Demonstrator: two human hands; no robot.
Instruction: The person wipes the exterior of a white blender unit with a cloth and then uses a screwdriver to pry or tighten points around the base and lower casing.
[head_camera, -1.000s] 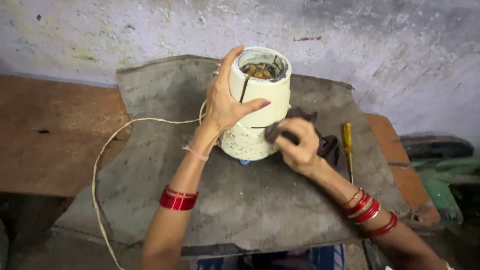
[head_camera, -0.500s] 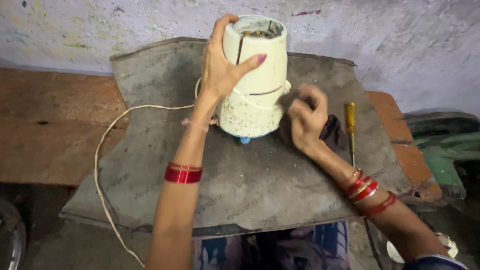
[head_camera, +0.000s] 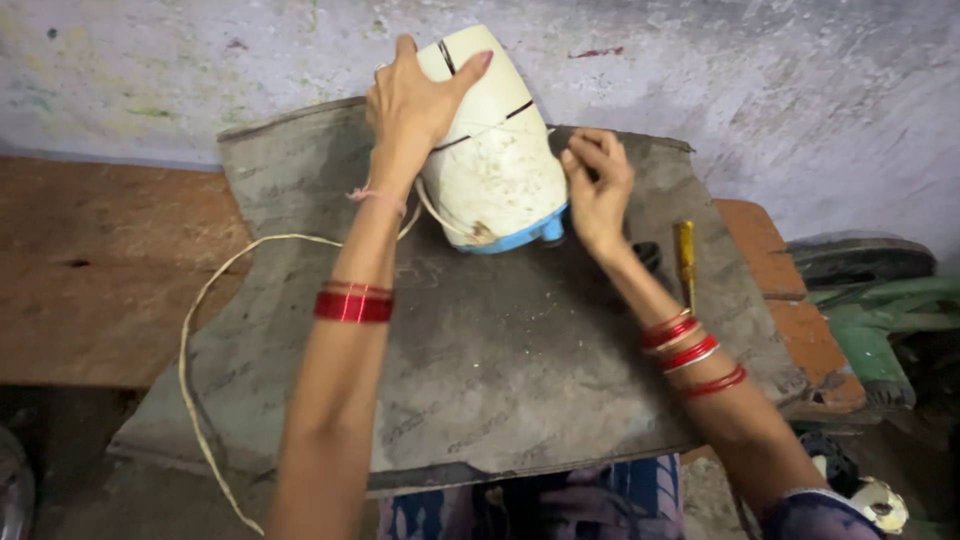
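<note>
Cream plastic appliance housing (head_camera: 497, 150), tilted on the grey mat (head_camera: 500, 360) over the table (head_camera: 90, 270), is clasped near its top by the left hand (head_camera: 410, 100), right hand (head_camera: 598, 185) steadying its side; judged rigid, light, cracked, hence fragile.

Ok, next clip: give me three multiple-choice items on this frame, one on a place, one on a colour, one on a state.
1. Where does the yellow-handled screwdriver lie?
A. on the grey mat, beside the right forearm
B. inside the appliance
C. on the brown bench at the left

2. What colour is the rim at the base of the cream appliance housing?
A. red
B. blue
C. black

3. How does the housing stand?
A. flat and upright
B. tipped on its side, base toward the camera
C. lifted clear of the mat

Answers: 1 A, it rests on the grey mat; 2 B, a blue edge shows at the bottom; 3 B, the left hand grips its top while the right hand touches its side.
</note>
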